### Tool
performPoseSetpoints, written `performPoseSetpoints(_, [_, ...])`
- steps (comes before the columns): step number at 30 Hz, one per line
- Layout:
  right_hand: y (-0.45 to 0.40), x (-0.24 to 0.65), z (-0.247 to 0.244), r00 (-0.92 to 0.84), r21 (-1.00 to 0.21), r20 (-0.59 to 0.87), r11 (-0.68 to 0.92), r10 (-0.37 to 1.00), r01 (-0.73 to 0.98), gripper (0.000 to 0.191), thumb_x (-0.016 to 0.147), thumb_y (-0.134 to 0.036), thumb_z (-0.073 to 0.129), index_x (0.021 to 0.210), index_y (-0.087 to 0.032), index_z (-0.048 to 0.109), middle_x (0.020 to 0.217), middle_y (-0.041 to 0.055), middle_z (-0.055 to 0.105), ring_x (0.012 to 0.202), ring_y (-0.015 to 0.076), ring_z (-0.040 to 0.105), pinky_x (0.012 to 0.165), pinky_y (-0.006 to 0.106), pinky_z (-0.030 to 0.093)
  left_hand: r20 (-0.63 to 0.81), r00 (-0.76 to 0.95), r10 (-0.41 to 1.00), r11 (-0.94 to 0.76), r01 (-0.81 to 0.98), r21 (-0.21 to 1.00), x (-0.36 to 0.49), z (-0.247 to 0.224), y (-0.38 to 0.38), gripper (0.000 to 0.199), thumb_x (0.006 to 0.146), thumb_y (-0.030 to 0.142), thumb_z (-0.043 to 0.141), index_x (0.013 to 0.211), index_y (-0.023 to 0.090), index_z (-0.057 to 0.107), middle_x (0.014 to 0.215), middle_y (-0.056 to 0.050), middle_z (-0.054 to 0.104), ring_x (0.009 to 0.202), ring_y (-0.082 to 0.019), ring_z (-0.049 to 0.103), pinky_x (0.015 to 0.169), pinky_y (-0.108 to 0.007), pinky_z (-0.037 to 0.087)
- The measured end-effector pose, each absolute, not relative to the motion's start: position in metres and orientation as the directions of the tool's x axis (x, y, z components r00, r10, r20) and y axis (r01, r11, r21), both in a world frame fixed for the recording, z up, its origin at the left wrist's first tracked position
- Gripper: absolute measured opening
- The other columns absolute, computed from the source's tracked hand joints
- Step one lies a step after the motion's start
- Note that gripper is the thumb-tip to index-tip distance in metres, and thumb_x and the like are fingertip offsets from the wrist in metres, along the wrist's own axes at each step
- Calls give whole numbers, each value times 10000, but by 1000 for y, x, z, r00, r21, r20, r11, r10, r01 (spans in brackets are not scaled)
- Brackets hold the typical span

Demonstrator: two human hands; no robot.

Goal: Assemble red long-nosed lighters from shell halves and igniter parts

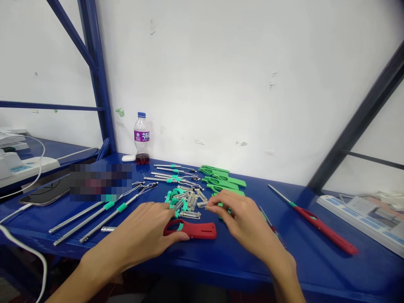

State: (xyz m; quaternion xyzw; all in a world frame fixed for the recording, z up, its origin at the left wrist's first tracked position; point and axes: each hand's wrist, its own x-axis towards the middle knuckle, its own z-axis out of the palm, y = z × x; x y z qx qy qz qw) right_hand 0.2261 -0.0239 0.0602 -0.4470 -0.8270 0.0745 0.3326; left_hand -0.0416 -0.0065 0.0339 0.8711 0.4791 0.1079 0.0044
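My left hand is closed on a red lighter handle, which lies flat near the table's front edge with a teal trigger in its loop. A metal tube end shows left of that hand; whether it joins the handle is hidden. With thumb and fingertips together, my right hand pinches the end of a small clear lighter tank at the pile's right side. Several more clear tanks and teal triggers lie between my hands. Green handle shells are stacked behind the right hand.
Metal lighter tubes with wires lie at left, others farther back. A red-handled lighter rests at right beside a white power strip. A drink bottle stands by the wall; a phone is far left.
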Motion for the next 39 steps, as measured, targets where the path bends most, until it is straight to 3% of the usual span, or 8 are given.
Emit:
performPoseSetpoints(2, [-26,222,61,-383,-435,500,608,776,664,166,1092,-214,598,1006,-268,729,1033,-13,792,918,171,728,824,295,503,301,529,793,-586,798,143,-41,37,-9,337,1049,531,626,1046,233,782,985,-82,772,895,-327,719,732,-389,452])
performPoseSetpoints(6, [-31,216,62,-381,-438,543,639,749,632,154,1090,-197,595,1037,-267,722,1017,-12,788,891,165,717,800,285,502,494,506,707,-699,604,382,-34,43,-13,221,1091,330,572,1185,279,766,1000,-14,782,833,-203,704,735,-308,484])
performPoseSetpoints(13, [-35,210,64,-376,-460,565,659,734,596,155,1100,-237,574,1054,-269,718,986,-10,783,857,158,707,779,274,502,521,353,777,-627,366,688,-16,45,-20,165,1032,324,660,1080,262,804,926,2,780,687,-134,669,540,-222,472])
performPoseSetpoints(20, [-35,205,63,-400,-531,492,631,773,566,151,1124,-261,534,1048,-271,664,866,-44,720,772,141,655,734,264,444,561,295,774,-633,320,705,-11,46,-24,185,1023,332,668,1000,251,832,799,12,749,564,-104,603,514,-219,469])
performPoseSetpoints(28, [-38,201,62,-428,-494,460,625,778,605,171,1140,-301,473,1086,-272,633,739,-57,666,600,142,571,613,272,364,627,259,735,-678,287,677,-8,37,-21,120,1003,283,703,998,249,818,883,-4,770,584,-105,626,507,-217,473])
performPoseSetpoints(33, [-39,203,62,-435,-493,445,620,782,610,183,1144,-324,451,1056,-280,605,621,-87,513,529,148,460,576,285,274,646,278,711,-703,272,657,-8,36,-24,98,1009,269,706,987,253,800,906,6,763,631,-98,621,536,-211,475])
performPoseSetpoints(39, [-39,204,62,-455,-535,422,621,784,573,167,1138,-314,459,1050,-289,599,632,-88,467,557,157,444,610,284,276,580,229,782,-620,185,762,-6,41,-28,100,986,307,737,925,266,804,874,18,749,637,-102,649,543,-210,483])
